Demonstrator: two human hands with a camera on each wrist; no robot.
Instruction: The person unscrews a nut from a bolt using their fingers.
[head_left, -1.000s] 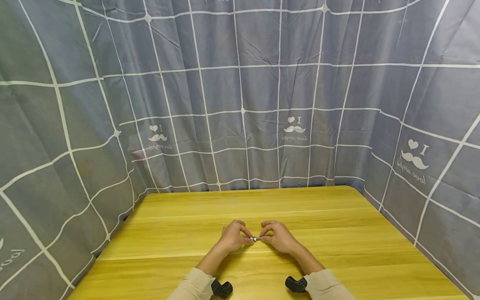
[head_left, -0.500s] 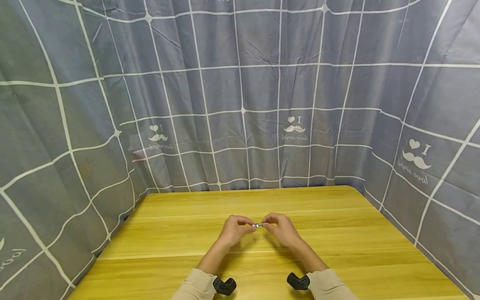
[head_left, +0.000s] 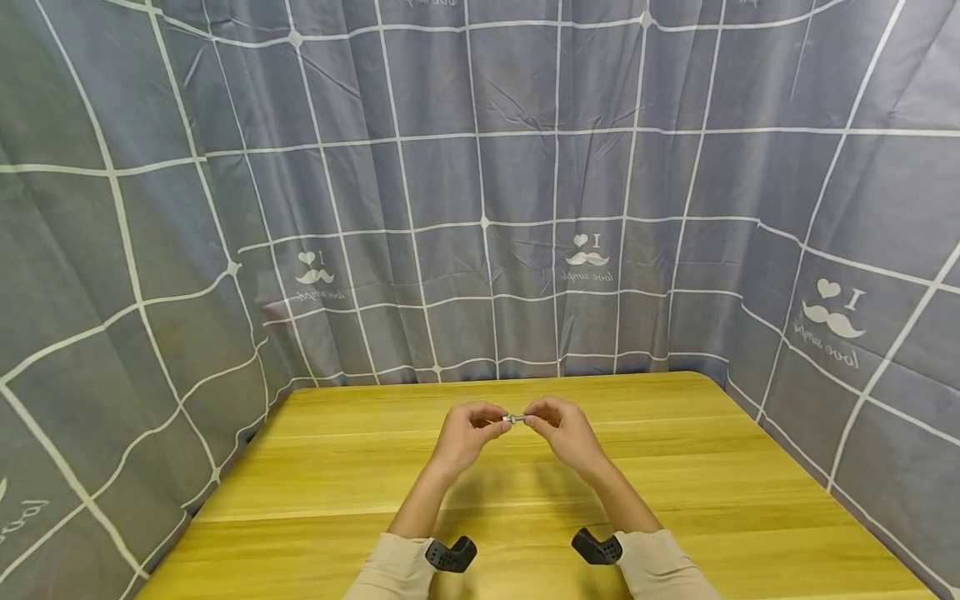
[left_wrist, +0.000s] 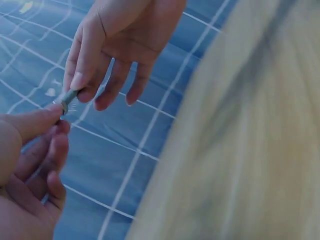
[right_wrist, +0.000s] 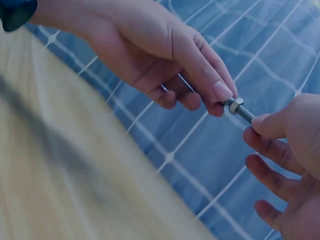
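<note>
A small metal bolt (head_left: 521,418) with a hex nut (right_wrist: 236,105) on it is held up over the table between both hands. My left hand (head_left: 461,440) pinches the end close to the nut between thumb and index finger. At the other end, the right hand (head_left: 572,435) pinches the shank (right_wrist: 245,114) with thumb and index finger. In the left wrist view the bolt (left_wrist: 70,96) spans the short gap between the two thumbs. Both bolt ends are hidden by fingertips, so I cannot tell which one bears the head.
The yellow wood-grain table (head_left: 360,467) lies below the hands. A grey curtain with white grid lines (head_left: 517,183) hangs behind it and along both sides. Black devices sit at the left wrist (head_left: 452,555) and right wrist (head_left: 597,547), by the beige sleeves.
Both hands have moved together away from the body, up in the head view, carrying the bolt with them. Both pinches on it stay.
</note>
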